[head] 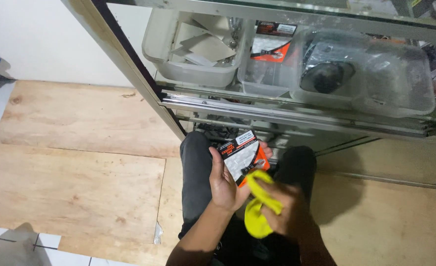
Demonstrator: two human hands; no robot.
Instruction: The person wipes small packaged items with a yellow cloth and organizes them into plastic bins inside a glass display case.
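Two hands busy | left hand fingers clamp small orange-black packet | right hand fingers bunch yellow cloth on packet's lower corner | risk: hard wiping could push packet loose, dropping to plywood floor.

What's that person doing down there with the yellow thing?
A person crouches on a plywood floor before a glass cabinet. Their left hand holds a small black-and-orange packet, tilted up. Their right hand presses a yellow cloth against the packet's lower edge. Inside the cabinet sit clear plastic tubs with papers and bagged parts.
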